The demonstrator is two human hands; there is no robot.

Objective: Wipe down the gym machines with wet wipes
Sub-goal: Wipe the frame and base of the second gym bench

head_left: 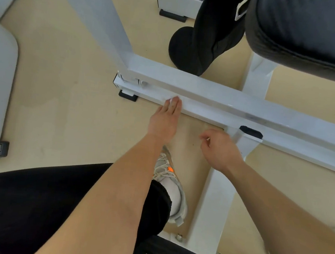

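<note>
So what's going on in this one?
A person is bent over the low white frame bar of a gym machine. The left hand lies flat with straight fingers pressed on the bar's near edge. A bit of white shows at the fingertips, maybe a wipe, but it is too small to tell. The right hand hovers loosely curled beside the bar's junction and seems to hold nothing. One shoe stands on the floor below.

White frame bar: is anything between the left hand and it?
Nothing visible. The left hand lays its straight fingertips on the white frame bar; the right hand hangs off to the side, not between them.
</note>
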